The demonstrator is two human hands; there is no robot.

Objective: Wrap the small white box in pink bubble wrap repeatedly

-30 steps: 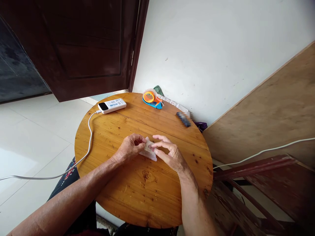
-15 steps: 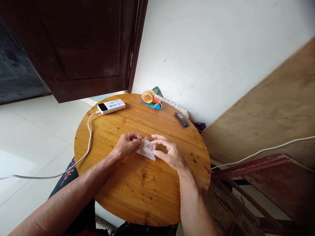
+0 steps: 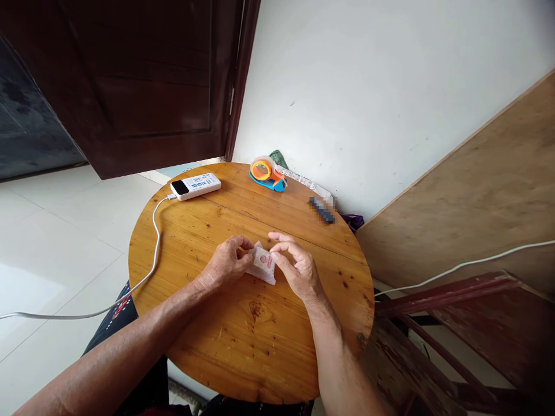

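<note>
Between my hands, on the wooden round table (image 3: 208, 231), lies a small flat packet (image 3: 262, 261) in translucent whitish wrapping with a red print on its face. My left hand (image 3: 228, 257) pinches the packet's left edge between thumb and fingers. At its upper right corner, the thumb and forefinger of my right hand (image 3: 299, 266) come together on the packet's edge, while another finger is raised. The fingertips partly cover the packet's sides. What is inside the wrapping cannot be made out.
A white device (image 3: 199, 186) with a dark screen trails a white cable (image 3: 156, 242) off the table's left side. Toward the back stand an orange and blue tape dispenser (image 3: 267, 174), a printed paper strip (image 3: 303, 180) and a dark blurred object (image 3: 322, 210). A wall rises behind.
My right thumb and forefinger, which were apart, have closed at the packet's upper right. My left hand has shifted slightly right, still on the left edge. The packet's red print shows more clearly.
</note>
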